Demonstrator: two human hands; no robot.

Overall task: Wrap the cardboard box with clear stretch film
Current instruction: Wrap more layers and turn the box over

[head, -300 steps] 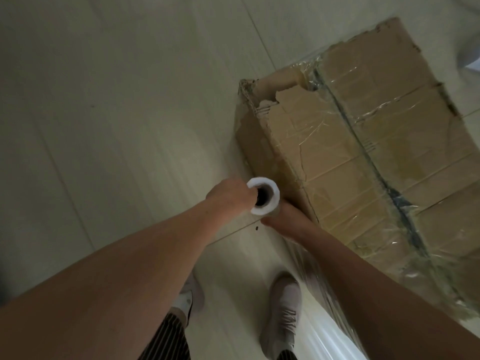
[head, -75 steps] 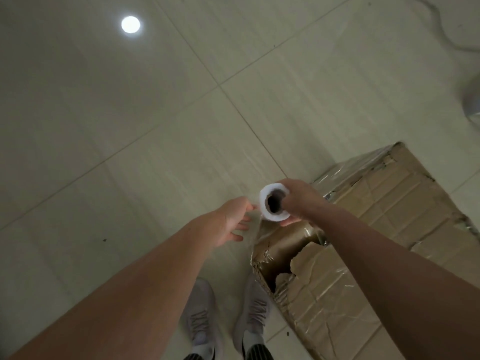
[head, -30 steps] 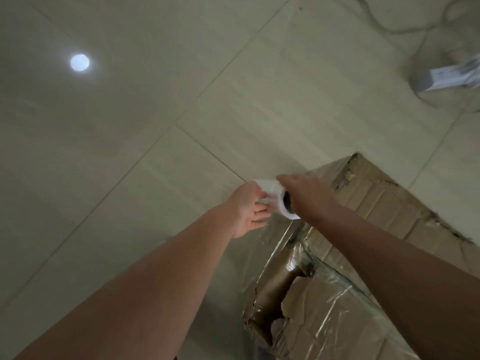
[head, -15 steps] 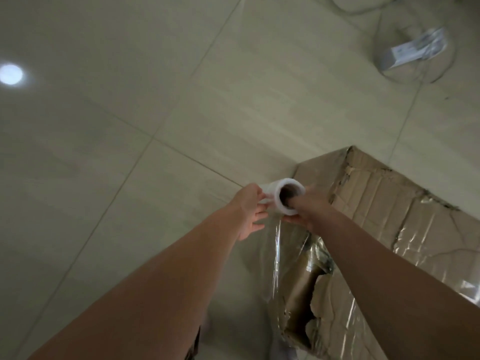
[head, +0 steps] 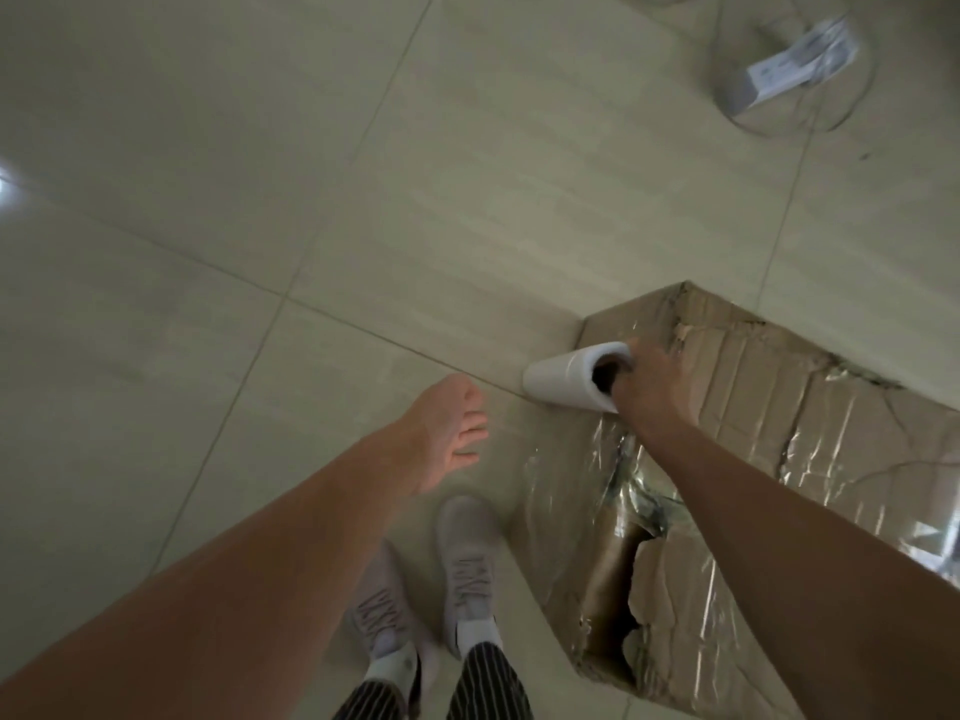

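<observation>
A torn brown cardboard box stands on the floor at the right, partly covered in shiny clear film. My right hand holds the white roll of stretch film by its near end, fingers in the core, beside the box's far corner. Film runs from the roll down the box's near side. My left hand hangs free to the left of the roll, fingers relaxed, holding nothing.
Pale floor tiles fill the left and top. My two feet in light shoes stand close to the box's near corner. A round base with a white label and thin cables sits at the top right.
My left hand has let go of the roll and dropped away to the left. The roll now lies tilted in my right hand alone, nearer the box's far corner.
</observation>
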